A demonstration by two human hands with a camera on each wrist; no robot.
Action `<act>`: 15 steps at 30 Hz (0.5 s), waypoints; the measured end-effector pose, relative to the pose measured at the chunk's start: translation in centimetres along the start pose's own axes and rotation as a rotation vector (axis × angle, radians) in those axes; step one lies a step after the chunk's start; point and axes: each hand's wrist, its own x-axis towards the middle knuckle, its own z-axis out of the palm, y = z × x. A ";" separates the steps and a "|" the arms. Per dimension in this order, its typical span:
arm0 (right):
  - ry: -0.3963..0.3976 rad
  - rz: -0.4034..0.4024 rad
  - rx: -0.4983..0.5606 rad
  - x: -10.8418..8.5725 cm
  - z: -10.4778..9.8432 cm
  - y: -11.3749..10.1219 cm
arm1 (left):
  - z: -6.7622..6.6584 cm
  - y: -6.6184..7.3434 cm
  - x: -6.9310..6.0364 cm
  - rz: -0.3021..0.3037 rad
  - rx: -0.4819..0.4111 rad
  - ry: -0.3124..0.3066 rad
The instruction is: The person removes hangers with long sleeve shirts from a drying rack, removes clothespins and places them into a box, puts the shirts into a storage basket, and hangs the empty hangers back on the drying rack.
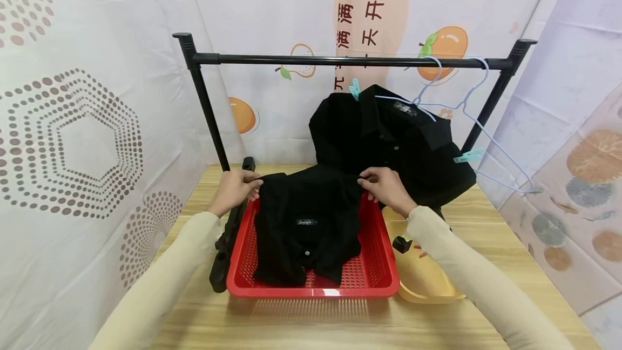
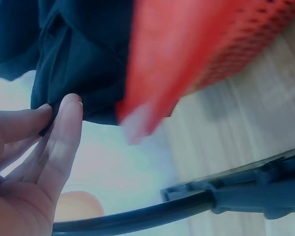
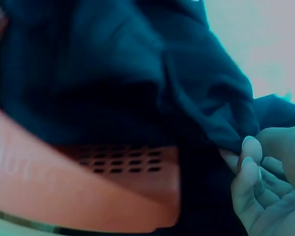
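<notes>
A black shirt (image 1: 311, 204) with a small collar label and a button spreads over the red basket (image 1: 313, 291), held up at both top corners. My left hand (image 1: 235, 190) pinches its left corner between thumb and fingers, as the left wrist view also shows on the dark cloth (image 2: 88, 64). At the opposite corner my right hand (image 1: 387, 188) pinches the fabric; in the right wrist view the fingertips grip a fold of the cloth (image 3: 206, 108). The shirt's lower part hangs inside the basket.
Behind stands a black rack (image 1: 301, 60). From it hangs another black shirt (image 1: 340, 128) on light blue hangers (image 1: 427, 91), with a teal clip (image 1: 355, 89) and another clip (image 1: 468, 156). A yellow basket (image 1: 427, 280) sits to the right, partly under my right forearm.
</notes>
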 end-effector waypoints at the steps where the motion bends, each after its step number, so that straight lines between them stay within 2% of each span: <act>1: 0.006 -0.003 0.011 -0.1 -0.3 -0.3 | -0.4 0.2 -0.2 -0.003 -0.031 0.008; 6: 0.006 -0.021 0.045 -1.5 -1.5 -1.5 | -1.9 1.1 -1.7 -0.025 -0.145 0.022; 9: -0.014 -0.021 0.059 -2.9 -2.1 -1.9 | -2.6 1.7 -2.9 -0.027 -0.172 0.009; 12: -0.042 -0.046 0.065 -4.3 -2.4 -2.0 | -3.0 2.2 -4.2 -0.008 -0.170 -0.031; 15: -0.068 -0.132 0.033 -5.7 -2.4 -1.7 | -3.2 2.5 -5.4 0.040 -0.128 -0.106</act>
